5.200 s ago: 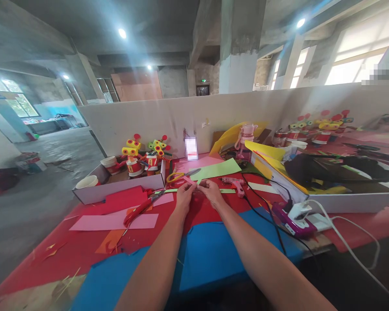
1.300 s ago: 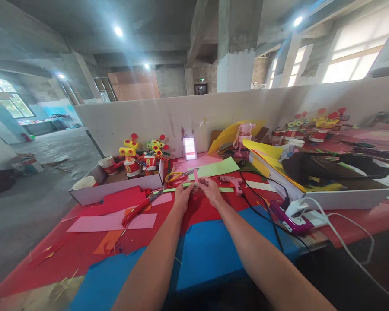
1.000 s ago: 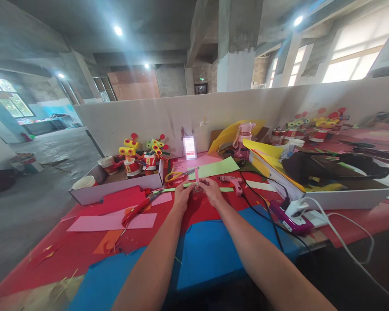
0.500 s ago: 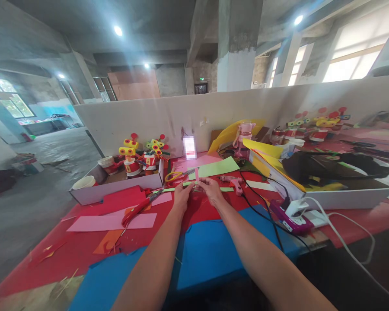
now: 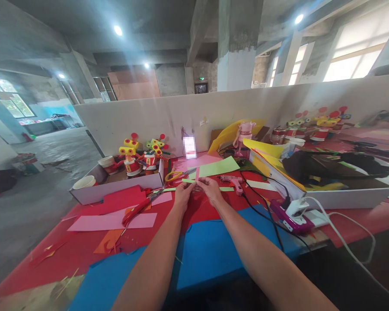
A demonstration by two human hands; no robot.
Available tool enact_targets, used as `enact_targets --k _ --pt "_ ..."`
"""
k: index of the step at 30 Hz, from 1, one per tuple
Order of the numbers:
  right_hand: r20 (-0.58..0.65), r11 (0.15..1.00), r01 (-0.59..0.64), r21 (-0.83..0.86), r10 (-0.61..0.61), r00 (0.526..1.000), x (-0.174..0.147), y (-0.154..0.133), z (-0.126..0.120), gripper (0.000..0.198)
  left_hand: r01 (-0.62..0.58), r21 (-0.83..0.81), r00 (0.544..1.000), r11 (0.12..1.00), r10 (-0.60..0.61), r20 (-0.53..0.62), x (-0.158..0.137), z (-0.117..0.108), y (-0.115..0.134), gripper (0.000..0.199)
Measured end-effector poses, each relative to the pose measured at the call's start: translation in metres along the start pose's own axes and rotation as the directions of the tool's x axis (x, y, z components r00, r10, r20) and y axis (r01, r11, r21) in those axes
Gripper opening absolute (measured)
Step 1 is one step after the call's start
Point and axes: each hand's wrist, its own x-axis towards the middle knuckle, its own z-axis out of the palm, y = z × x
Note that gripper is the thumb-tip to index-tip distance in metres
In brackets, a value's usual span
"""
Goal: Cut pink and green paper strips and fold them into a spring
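Note:
Over the red table covering, my left hand (image 5: 184, 193) and my right hand (image 5: 210, 190) meet at the fingertips, both closed in a pinch. Between them a narrow pink paper strip (image 5: 197, 173) stands up, crossed by a green paper strip (image 5: 188, 181) on the left side. Just beyond lie yellow-handled scissors (image 5: 174, 176) and a light green paper sheet (image 5: 218, 167). A pink glue gun (image 5: 234, 183) rests to the right of my right hand. Red-handled scissors (image 5: 136, 211) lie on pink paper (image 5: 94, 222) left of my left hand.
A shallow box (image 5: 129, 188) at left holds paper-cup robot figures (image 5: 132, 166) and stacked cups. On the right are a purple power strip (image 5: 288, 219) with cables and a box (image 5: 343, 198) with a black bag. Blue sheeting (image 5: 210, 250) lies under my forearms. A white partition (image 5: 142, 116) stands behind.
The pink strip has tilted slightly, and the green strip now shows more plainly beside my left fingertips. My hands have stayed almost in place.

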Motion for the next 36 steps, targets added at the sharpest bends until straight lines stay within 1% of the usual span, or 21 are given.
enact_targets --k 3,6,9,11,14,16,20,23,27,32,36 --pt "0.005 1.000 -0.019 -0.019 0.020 1.000 -0.001 0.000 -0.002 0.035 0.012 0.008 0.999 1.000 -0.012 -0.030 0.000 -0.001 0.000 0.031" --pt "-0.009 0.998 -0.029 -0.061 0.028 1.000 -0.001 -0.001 -0.003 0.034 0.032 0.057 0.998 0.998 -0.029 -0.051 0.000 -0.002 -0.001 0.030" --pt "-0.013 0.997 -0.019 -0.076 0.018 1.000 -0.001 -0.002 -0.002 0.032 0.003 0.095 0.999 0.995 0.002 -0.050 0.001 -0.004 -0.002 0.029" --pt "-0.021 0.997 -0.012 -0.076 0.011 1.000 -0.001 -0.002 -0.001 0.031 -0.018 0.065 1.000 0.998 0.020 -0.023 0.001 -0.003 -0.002 0.030" --pt "-0.019 0.999 -0.021 -0.047 0.020 1.000 -0.002 -0.003 0.001 0.033 -0.010 -0.023 1.000 1.000 0.010 0.009 0.001 -0.001 -0.002 0.031" --pt "-0.015 0.999 -0.025 -0.028 0.024 1.000 -0.002 -0.004 0.001 0.034 -0.004 -0.050 1.000 0.999 0.004 0.011 0.000 0.000 -0.001 0.031" --pt "-0.014 0.998 -0.020 -0.060 0.019 1.000 -0.004 -0.006 0.002 0.036 -0.010 -0.038 1.000 0.999 0.010 -0.006 -0.001 0.001 0.002 0.029" --pt "0.013 0.997 -0.028 -0.066 0.029 0.999 -0.005 -0.007 0.000 0.036 0.005 -0.027 1.000 1.000 -0.005 0.012 -0.002 0.001 0.004 0.030" --pt "0.039 0.989 -0.002 -0.146 0.008 0.999 -0.005 -0.010 -0.003 0.034 0.038 -0.004 0.999 0.999 -0.038 0.019 -0.002 0.002 0.004 0.033" --pt "0.084 0.988 0.004 -0.155 0.009 0.996 -0.004 -0.011 -0.002 0.034 0.012 -0.044 1.000 0.999 -0.012 0.002 0.001 0.000 0.000 0.031" --pt "0.077 0.991 0.000 -0.135 0.010 0.997 -0.005 -0.009 0.001 0.031 0.022 -0.100 0.999 0.995 -0.019 0.032 0.001 -0.001 -0.002 0.029"
